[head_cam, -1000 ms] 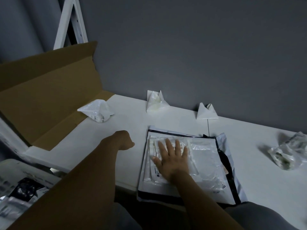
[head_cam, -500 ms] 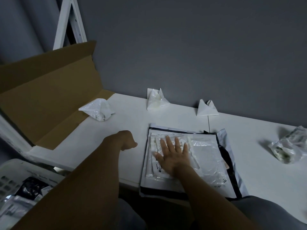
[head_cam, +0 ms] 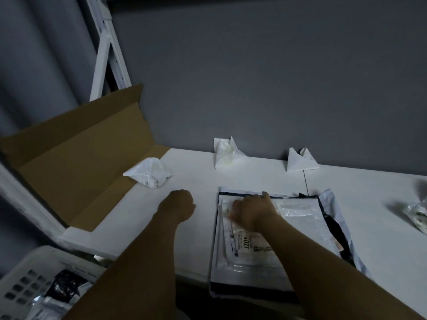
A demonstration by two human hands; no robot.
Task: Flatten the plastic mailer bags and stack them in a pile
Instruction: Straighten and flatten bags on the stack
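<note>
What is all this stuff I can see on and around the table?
Flattened mailer pile: one, white and black, table's near middle.
Cardboard box: one, brown, open, left.
Loose bags: four, whitish; one by the box, two at the wall, one blurred at the right edge.
Table: one, white.
Basket: one, white, bottom left, bags inside.
Shelf frame: one, white, upper left.
Left hand: fist, beside the pile.
Right hand: pressing on the pile.

The pile (head_cam: pixel 300 229) lies on the table (head_cam: pixel 369 192), a box (head_cam: pixel 76 162) at its left. 3 bags (head_cam: pixel 149 173) lie behind it, another bag (head_cam: pixel 418 215) to the right.
</note>
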